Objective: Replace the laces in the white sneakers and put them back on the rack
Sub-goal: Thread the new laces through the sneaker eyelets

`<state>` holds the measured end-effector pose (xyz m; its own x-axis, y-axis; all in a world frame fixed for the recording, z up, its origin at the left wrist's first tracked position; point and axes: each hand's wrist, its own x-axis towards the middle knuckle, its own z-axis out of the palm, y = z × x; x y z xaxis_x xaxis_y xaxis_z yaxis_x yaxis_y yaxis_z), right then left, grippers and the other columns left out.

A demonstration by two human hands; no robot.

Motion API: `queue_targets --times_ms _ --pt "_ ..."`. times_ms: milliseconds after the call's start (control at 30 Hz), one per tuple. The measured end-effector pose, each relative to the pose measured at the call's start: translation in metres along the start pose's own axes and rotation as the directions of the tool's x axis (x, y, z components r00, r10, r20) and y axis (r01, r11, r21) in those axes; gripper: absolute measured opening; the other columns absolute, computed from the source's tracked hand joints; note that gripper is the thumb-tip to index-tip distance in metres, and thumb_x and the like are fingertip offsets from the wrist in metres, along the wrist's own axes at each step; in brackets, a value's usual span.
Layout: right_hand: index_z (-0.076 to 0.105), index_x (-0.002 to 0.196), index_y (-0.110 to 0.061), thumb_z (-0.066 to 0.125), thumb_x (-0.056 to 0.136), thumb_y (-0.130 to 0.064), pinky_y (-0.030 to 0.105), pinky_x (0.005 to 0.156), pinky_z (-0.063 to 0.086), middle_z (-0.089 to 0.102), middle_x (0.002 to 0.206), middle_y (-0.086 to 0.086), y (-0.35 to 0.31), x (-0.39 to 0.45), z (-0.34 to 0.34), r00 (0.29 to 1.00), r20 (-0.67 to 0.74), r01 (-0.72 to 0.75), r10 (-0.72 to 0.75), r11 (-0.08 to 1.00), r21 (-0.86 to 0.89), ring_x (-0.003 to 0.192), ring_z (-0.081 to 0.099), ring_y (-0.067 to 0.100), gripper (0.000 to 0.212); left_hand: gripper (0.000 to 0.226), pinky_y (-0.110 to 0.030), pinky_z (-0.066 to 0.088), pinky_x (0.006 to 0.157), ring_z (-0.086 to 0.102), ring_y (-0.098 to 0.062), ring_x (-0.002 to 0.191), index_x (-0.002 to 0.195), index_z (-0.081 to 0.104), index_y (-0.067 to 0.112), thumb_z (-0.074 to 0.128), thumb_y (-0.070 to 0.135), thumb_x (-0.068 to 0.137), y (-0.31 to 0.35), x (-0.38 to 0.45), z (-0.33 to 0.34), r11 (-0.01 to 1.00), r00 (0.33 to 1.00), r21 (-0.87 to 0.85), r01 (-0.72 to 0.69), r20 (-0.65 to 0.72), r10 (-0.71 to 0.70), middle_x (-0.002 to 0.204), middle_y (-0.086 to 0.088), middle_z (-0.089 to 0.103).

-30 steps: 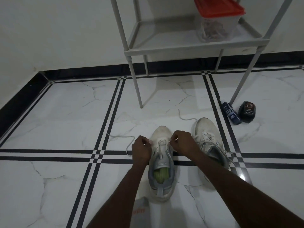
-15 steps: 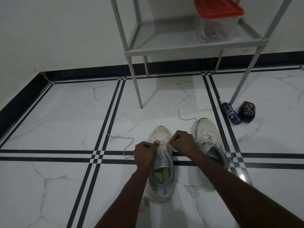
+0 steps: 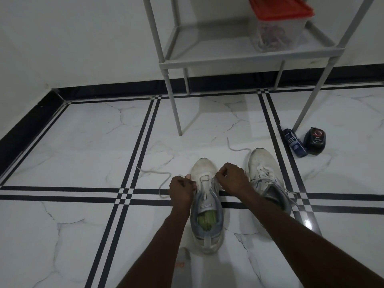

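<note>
We've got the near sneaker (image 3: 204, 206) on the floor between our arms, toe toward the rack (image 3: 239, 57). Left hand (image 3: 181, 189) pinches the lace (image 3: 164, 179) at its left eyelets, right hand (image 3: 232, 178) pinches the other end. Second sneaker (image 3: 267, 173) sits just right, laced.
</note>
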<state>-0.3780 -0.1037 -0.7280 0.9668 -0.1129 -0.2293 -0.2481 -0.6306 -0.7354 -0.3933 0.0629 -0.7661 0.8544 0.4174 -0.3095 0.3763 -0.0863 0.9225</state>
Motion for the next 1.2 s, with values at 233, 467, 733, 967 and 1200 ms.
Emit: queue_targets --times_ms 233,467,733,967,1200 --pt "0.068 0.089 -0.006 0.058 0.089 -0.018 0.022 0.061 0.036 0.069 0.088 0.002 0.001 -0.001 0.000 1.000 -0.018 -0.003 0.003 1.000 -0.020 0.079 0.059 0.015 0.016 0.029 -0.042 0.059 0.076 0.071 -0.023 0.079 0.085 0.069 0.005 0.072 0.033 0.090 -0.004 0.007 -0.001 0.987 0.998 0.153 -0.047 0.046 0.040 0.078 -0.006 0.073" --pt "0.064 0.087 -0.004 0.057 0.091 -0.016 0.027 0.074 0.044 0.070 0.094 0.009 -0.002 -0.002 0.004 1.000 0.006 -0.001 0.001 1.000 -0.029 0.090 0.062 0.022 0.015 0.034 -0.038 0.057 0.076 0.071 -0.024 0.080 0.088 0.067 -0.002 0.053 0.026 0.103 -0.002 0.006 0.006 0.992 1.000 0.130 0.000 -0.008 0.001 0.079 -0.011 0.073" --pt "0.065 0.090 -0.006 0.058 0.089 -0.011 0.010 0.062 0.039 0.069 0.094 0.004 0.002 0.000 0.007 0.999 -0.047 -0.004 0.004 1.000 0.004 0.088 0.060 0.018 0.008 0.028 -0.032 0.057 0.076 0.072 -0.018 0.075 0.093 0.067 0.001 0.061 0.027 0.100 -0.004 0.006 0.003 0.991 0.998 0.122 -0.060 0.005 0.060 0.080 -0.008 0.074" --pt "0.059 0.083 -0.007 0.066 0.089 -0.023 0.029 0.069 0.040 0.060 0.088 0.009 0.015 0.003 0.015 0.973 -0.230 0.005 -0.002 1.000 0.013 0.083 0.057 0.022 0.018 0.027 -0.038 0.059 0.081 0.072 -0.019 0.080 0.098 0.063 0.004 0.062 0.030 0.098 -0.005 0.007 0.004 0.990 0.998 0.130 -0.063 0.019 0.061 0.086 -0.007 0.075" --pt "0.063 0.070 -0.006 0.067 0.084 -0.055 0.026 0.054 0.045 0.064 0.069 0.012 0.019 0.007 0.028 0.923 0.137 -0.384 0.360 0.875 0.295 0.056 0.056 0.022 0.051 0.026 -0.045 0.058 0.083 0.071 -0.023 0.084 0.096 0.062 0.008 0.059 0.033 0.099 -0.005 0.005 0.007 0.986 0.997 0.151 -0.077 0.027 0.074 0.087 -0.008 0.073"
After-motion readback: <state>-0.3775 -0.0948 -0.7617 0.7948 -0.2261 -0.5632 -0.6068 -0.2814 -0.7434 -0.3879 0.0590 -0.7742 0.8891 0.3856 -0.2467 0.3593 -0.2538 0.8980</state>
